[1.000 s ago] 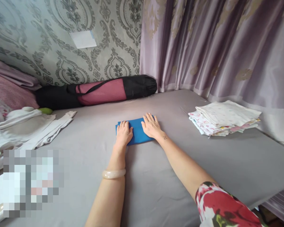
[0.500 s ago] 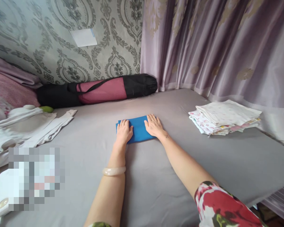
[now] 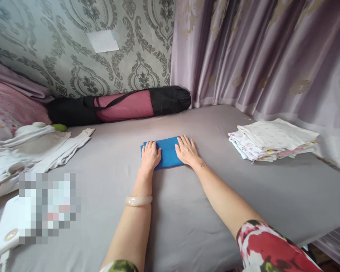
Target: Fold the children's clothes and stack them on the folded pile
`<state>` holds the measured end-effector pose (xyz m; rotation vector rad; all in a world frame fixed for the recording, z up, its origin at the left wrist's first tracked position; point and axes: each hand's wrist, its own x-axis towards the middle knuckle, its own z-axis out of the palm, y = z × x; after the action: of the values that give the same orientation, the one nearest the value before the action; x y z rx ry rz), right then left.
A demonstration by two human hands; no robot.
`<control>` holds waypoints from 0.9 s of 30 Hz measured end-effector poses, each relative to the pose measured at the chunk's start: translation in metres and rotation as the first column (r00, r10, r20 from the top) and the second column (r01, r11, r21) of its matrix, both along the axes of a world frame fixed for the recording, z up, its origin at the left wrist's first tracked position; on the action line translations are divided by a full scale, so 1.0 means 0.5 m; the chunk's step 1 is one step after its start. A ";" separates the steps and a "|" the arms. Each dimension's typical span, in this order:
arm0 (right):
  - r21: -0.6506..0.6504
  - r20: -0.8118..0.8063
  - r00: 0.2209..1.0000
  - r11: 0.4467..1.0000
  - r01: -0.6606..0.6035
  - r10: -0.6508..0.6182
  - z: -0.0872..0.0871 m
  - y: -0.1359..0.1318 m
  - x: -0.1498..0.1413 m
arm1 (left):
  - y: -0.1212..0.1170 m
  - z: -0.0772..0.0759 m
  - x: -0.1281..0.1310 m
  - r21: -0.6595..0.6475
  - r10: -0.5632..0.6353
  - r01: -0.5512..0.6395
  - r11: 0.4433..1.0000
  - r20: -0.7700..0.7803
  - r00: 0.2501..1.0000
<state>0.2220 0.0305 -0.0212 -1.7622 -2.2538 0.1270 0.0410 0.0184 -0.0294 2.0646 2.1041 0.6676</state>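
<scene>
A folded blue cloth (image 3: 167,153) lies flat on the grey bed sheet (image 3: 181,211) in the middle of the head view. On its left end rests my left hand (image 3: 150,155), palm down with the fingers stretched out. My right hand (image 3: 187,150) lies flat over the right end, its fingers extended away from me. Both palms touch the cloth without gripping it, and its two ends are partly hidden under them.
To the right lies a stack of folded, printed white cloths (image 3: 274,139). A black and pink rolled bag (image 3: 124,105) lies along the wall. Crumpled white clothing (image 3: 39,147) is at the left, with a white device (image 3: 10,226) and a blurred patch nearer me.
The whole view has shifted slightly to the right and up. Both hands stay flat on the blue cloth, with no clear change in the cloth itself.
</scene>
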 end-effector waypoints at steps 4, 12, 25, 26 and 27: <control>-0.053 0.020 1.000 0.998 0.013 -0.012 0.001 0.007 0.001 | 0.000 -0.004 0.005 0.032 0.073 -0.072 0.997 -0.013 0.997; -0.110 0.042 0.997 0.992 0.069 -0.064 0.006 0.041 -0.002 | -0.001 0.025 0.014 -0.105 0.108 -0.132 0.986 -0.203 0.973; -0.294 0.131 0.990 0.956 -0.009 0.049 0.088 0.129 0.031 | 0.138 0.096 -0.106 -0.447 -0.132 0.009 0.895 -0.244 0.961; -0.335 0.136 0.990 0.942 0.002 0.046 0.095 0.139 0.031 | 0.146 0.101 -0.108 -0.469 -0.134 0.005 0.883 -0.242 0.961; -0.368 0.142 0.989 0.930 0.014 0.041 0.101 0.149 0.030 | 0.153 0.105 -0.109 -0.493 -0.139 0.005 0.870 -0.237 0.962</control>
<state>0.2371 0.1051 0.0293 -1.9958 -2.4755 0.4661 -0.0137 0.0949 0.0234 1.9991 2.0274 -0.1648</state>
